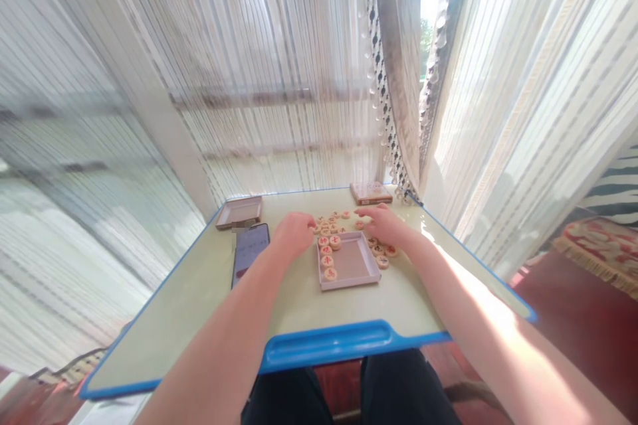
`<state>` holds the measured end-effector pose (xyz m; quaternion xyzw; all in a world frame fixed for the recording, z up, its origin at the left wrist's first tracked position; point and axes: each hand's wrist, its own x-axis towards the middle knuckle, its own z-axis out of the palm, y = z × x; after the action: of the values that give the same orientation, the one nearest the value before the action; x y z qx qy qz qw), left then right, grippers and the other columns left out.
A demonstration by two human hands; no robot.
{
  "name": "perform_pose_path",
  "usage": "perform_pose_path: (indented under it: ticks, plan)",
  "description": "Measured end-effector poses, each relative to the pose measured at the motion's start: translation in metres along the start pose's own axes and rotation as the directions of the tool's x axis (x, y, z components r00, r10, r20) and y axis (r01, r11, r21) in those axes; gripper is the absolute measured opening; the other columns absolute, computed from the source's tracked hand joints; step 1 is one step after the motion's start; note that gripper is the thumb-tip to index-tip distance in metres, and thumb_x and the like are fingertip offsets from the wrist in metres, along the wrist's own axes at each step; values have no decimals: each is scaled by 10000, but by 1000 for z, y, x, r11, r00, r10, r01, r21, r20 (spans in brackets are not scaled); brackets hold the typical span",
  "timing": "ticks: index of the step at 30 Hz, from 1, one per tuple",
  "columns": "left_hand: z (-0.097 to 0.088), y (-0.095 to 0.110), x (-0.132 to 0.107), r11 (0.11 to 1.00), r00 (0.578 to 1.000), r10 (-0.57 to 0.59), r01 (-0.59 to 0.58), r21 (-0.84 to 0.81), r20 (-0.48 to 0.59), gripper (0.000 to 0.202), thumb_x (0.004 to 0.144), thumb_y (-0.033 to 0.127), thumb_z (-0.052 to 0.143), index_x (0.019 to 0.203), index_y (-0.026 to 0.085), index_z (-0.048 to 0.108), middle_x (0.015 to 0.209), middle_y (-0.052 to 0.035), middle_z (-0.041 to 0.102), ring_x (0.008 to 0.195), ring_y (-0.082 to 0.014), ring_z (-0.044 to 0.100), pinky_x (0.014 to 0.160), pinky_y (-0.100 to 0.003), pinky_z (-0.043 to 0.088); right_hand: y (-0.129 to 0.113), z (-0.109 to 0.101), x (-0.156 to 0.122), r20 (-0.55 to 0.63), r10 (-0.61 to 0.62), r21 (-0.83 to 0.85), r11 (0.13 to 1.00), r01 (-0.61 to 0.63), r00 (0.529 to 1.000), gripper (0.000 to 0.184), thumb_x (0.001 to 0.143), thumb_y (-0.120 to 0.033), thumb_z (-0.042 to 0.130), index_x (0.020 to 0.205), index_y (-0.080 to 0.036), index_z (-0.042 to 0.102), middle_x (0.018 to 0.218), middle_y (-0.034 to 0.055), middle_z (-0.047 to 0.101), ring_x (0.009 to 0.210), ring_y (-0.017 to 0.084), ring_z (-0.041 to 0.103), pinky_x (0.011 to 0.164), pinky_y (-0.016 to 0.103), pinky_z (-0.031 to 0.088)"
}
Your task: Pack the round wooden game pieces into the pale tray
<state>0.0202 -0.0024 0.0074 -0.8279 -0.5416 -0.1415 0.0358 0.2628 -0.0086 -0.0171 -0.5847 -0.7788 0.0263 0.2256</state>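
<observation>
A shallow square box (pixel 353 265) lies in the middle of a cream table with a blue rim (pixel 323 345). Several round wooden chess pieces (pixel 328 254) with red marks sit along its left side. More loose pieces (pixel 339 218) lie scattered beyond the box and at its right edge. My left hand (pixel 294 232) rests just left of the box's far corner, fingers curled down over the pieces there. My right hand (pixel 383 222) lies over the loose pieces at the box's far right, fingers stretched toward the left.
A phone (pixel 248 251) with a lit screen lies left of the box. A box lid (pixel 239 211) sits at the far left corner, a flat patterned box (pixel 370 192) at the far right. Sheer curtains (pixel 279 80) surround the table.
</observation>
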Motion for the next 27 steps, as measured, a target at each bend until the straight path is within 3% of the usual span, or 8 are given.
perform_pose_path:
  ticks: [3, 6, 14, 20, 24, 27]
  plan:
    - [-2, 3, 0, 1000, 1000, -17, 17, 17, 9, 383, 716, 104, 389, 938, 209, 683, 1009, -41, 676, 998, -181, 573, 897, -286, 438, 1, 1, 1, -37, 8, -1, 1000, -8, 999, 337, 790, -319, 539, 1088, -180, 614, 982, 81, 639, 989, 224, 482, 860, 325, 382]
    - [-5, 5, 0, 1000, 1000, -9, 9, 25, 8, 379, 720, 111, 393, 937, 213, 686, 1010, -32, 677, 1008, -178, 567, 923, -283, 425, 3, 3, 4, -27, -11, -8, 1000, 11, 1000, 312, 785, -378, 545, 996, -171, 641, 926, 75, 651, 945, 223, 503, 844, 332, 391]
    - [-4, 6, -1, 999, 1000, -23, 23, 30, 21, 350, 738, 144, 402, 920, 222, 690, 989, -39, 683, 984, -192, 584, 890, -289, 445, 7, 7, 6, -51, -1, 72, 997, 5, 999, 226, 787, -320, 556, 941, -192, 663, 879, 46, 671, 948, 210, 512, 808, 303, 414]
    - [-5, 6, -1, 1000, 1000, 2, -2, 28, 1, 341, 758, 157, 393, 922, 200, 689, 973, -55, 686, 968, -208, 587, 867, -312, 457, 7, 8, 6, -63, -24, 69, 997, 28, 998, 314, 782, -274, 543, 1070, -189, 636, 952, 66, 661, 979, 211, 517, 838, 309, 408]
    - [-5, 6, -2, 999, 1000, -7, 6, 33, 5, 334, 758, 156, 400, 918, 208, 689, 973, -44, 687, 979, -194, 581, 881, -298, 446, 8, 10, 7, -60, -21, 49, 999, 24, 998, 264, 776, -313, 547, 969, -182, 671, 908, 59, 678, 932, 216, 520, 815, 313, 417]
    - [-4, 5, -2, 999, 1000, -17, 16, 37, 9, 338, 761, 151, 394, 923, 213, 684, 984, -39, 683, 969, -187, 585, 861, -288, 448, 5, 7, 7, -134, 6, 52, 999, 1, 991, 243, 767, -301, 553, 945, -186, 672, 896, 54, 679, 927, 215, 518, 813, 312, 413]
